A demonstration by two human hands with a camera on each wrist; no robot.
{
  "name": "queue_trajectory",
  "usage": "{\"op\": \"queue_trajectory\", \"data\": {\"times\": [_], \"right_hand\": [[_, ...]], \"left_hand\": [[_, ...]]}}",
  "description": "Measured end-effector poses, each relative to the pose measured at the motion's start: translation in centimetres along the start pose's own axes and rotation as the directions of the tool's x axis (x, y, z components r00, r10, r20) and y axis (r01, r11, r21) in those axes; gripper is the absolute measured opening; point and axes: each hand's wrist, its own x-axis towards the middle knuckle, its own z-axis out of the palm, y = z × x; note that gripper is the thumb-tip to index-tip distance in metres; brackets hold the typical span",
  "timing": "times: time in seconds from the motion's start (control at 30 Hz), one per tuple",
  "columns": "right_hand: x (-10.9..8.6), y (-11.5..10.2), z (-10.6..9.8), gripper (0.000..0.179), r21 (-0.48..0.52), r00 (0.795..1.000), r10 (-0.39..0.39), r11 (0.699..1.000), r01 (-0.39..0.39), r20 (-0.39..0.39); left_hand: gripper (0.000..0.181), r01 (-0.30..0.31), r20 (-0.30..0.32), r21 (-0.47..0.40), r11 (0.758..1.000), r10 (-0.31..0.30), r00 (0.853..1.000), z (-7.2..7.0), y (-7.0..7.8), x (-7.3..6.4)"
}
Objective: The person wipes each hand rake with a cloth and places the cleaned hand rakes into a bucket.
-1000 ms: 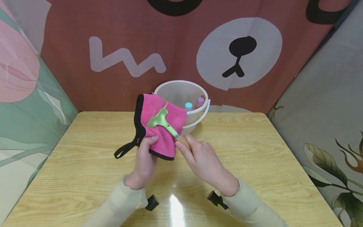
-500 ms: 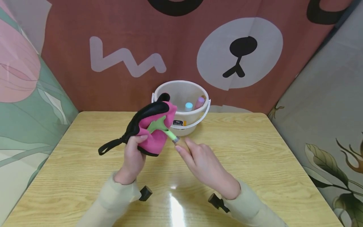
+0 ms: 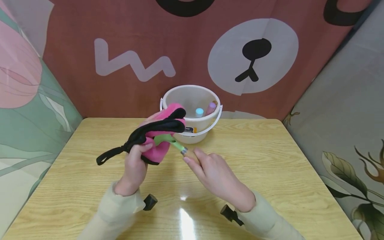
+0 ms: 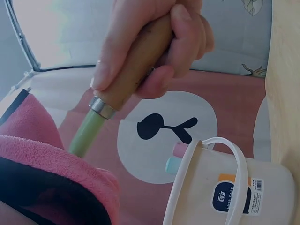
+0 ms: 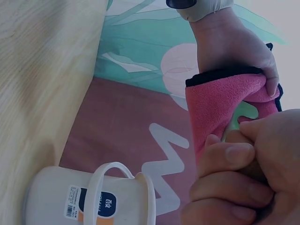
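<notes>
My left hand (image 3: 135, 170) holds a pink cleaning cloth (image 3: 160, 151) with black edging and a hanging loop, thumb on top. The cloth is folded about the green head (image 3: 163, 138) of a small garden hand tool and partly covers it. My right hand (image 3: 217, 171) grips the tool's wooden handle (image 4: 140, 61); a metal ferrule (image 4: 102, 108) joins handle and green neck. Fingers curl round the handle in the right wrist view, where the cloth (image 5: 215, 101) hangs from my left hand. Both hands are raised above the table.
A white bucket (image 3: 198, 138) with a swing handle stands at the table's back edge. Inside it are a blue-capped item (image 3: 199, 112) and a purple-capped one (image 3: 211, 107). The wooden table (image 3: 258, 160) ends at a patterned curtain (image 3: 135, 26).
My left hand has moved left and down, and the cloth has gone from spread behind the tool's head to folded over it. My right hand stays nearly in place on the handle.
</notes>
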Motion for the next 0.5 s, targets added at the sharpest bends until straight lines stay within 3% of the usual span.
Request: {"op": "queue_trajectory", "data": {"times": [0.23,0.37,0.5], "right_hand": [[0.01,0.06,-0.04,0.033,-0.025,1.000,-0.005,1.000,0.005,0.016],[0.02,0.21,0.07,0.033,-0.042,1.000,-0.014,0.999,0.014,0.006],[0.02,0.49,0.25,0.033,-0.048,1.000,-0.013,0.999,0.013,0.001]], "left_hand": [[0.020,0.032,-0.081,-0.056,0.998,-0.036,0.996,-0.18,0.36,0.31],[0.012,0.065,-0.155,-0.104,0.992,-0.081,0.985,-0.36,0.61,0.44],[0.009,0.052,-0.216,-0.154,0.987,-0.084,0.973,-0.71,0.86,0.73]]}}
